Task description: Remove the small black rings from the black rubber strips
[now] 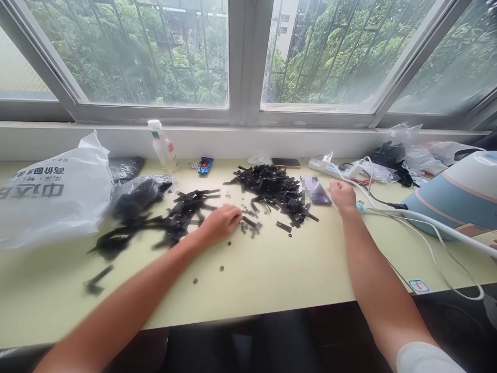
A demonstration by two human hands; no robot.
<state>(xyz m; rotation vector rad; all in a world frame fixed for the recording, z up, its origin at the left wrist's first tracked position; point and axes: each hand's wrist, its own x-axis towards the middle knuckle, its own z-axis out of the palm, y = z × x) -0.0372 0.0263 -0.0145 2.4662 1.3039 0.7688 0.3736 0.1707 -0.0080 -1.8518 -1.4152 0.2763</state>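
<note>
My left hand [222, 224] rests on the table with its fingers curled together; what is in them, if anything, is hidden. Just beyond its fingertips lie a short black strip [249, 221] and several small dark round pieces [254, 233]. On its left is a pile of black strips [184, 215]. My right hand [344, 196] is closed beside a dark flat rectangular object [320, 192], partly blurred out. Its fingers face away, so I cannot make out what they hold. Between the hands spreads a larger heap of black strips [272, 184].
A white plastic bag [58, 191] and a dark-filled clear bag [135, 199] stand at left. Behind are a bottle [163, 146], a blue packet [205, 166] and a phone [286, 163]. A power strip [326, 166], white cables [435, 223] and a blue-and-white object [458, 197] occupy the right.
</note>
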